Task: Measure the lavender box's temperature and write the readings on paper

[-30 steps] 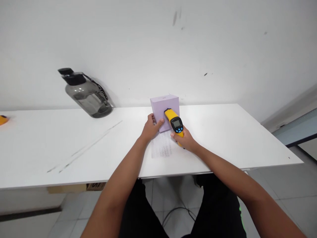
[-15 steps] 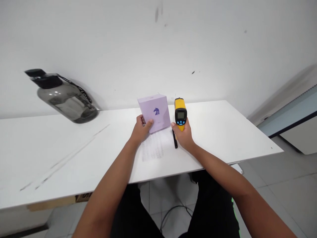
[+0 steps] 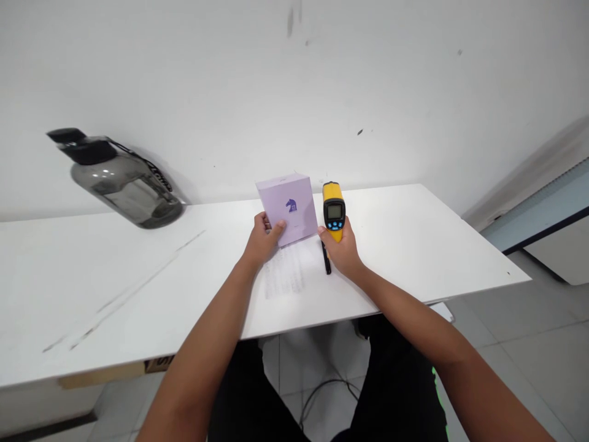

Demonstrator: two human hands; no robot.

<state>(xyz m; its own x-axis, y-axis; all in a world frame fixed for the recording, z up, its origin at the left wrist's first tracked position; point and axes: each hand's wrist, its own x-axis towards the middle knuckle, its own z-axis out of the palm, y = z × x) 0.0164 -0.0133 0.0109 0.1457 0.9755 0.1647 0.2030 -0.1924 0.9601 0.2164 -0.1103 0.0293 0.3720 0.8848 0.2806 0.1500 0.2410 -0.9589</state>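
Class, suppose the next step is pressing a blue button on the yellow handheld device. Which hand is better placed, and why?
Probably the right hand: it grips the yellow device, its thumb near the blue buttons. The left hand is farther off, holding the purple box.

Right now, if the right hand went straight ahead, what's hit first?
Likely the wall, with the yellow gun-shaped device in the right hand touching first; how far off is unclear.
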